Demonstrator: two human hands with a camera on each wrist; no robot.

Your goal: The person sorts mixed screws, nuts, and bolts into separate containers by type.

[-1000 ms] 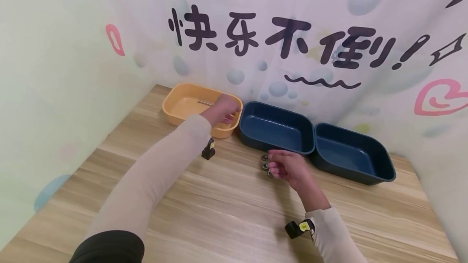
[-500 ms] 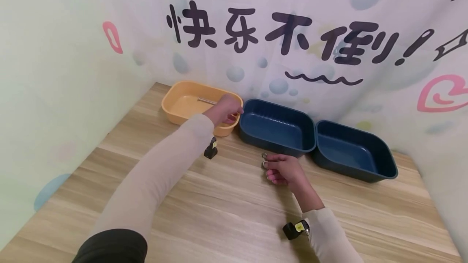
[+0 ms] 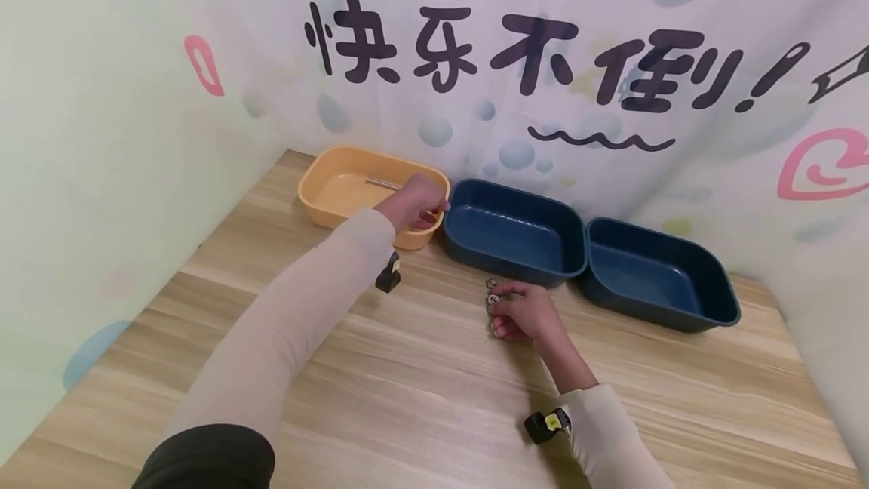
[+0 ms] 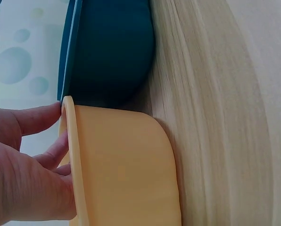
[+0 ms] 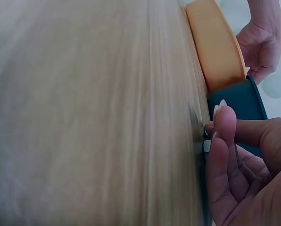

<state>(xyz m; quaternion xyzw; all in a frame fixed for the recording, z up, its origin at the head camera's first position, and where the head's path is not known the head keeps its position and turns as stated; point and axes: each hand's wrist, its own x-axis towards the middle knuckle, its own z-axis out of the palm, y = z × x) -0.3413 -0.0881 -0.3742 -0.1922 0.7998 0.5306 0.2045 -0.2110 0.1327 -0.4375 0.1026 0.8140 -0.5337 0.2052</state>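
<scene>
My left hand (image 3: 417, 202) is at the right end of the yellow bin (image 3: 333, 215), gripping the rim. In the left wrist view one digit reaches the rim's corner and other fingers go down inside the bin. A metal rod, perhaps a bolt (image 3: 382, 183), lies in that bin, partly hidden by the hand. My right hand (image 3: 532, 315) is low over the table before the middle blue bin (image 3: 509, 262), its fingertips pinching a small shiny metal nut (image 3: 493, 299). Another nut (image 3: 492, 283) lies just beyond it. Whatever is under the curled fingers is hidden.
A second blue bin (image 3: 658, 313) stands to the right, next to the middle one. All the bins line up along the printed wall cloth (image 3: 434, 44) at the back of the wood-grain table (image 3: 407, 368). A wrist camera (image 3: 539, 427) hangs below the right wrist.
My right hand has shifted slightly left and nearer to me around the nuts, with its fingers closing on one. The left hand keeps its place on the bin. The view has tilted slightly down.
</scene>
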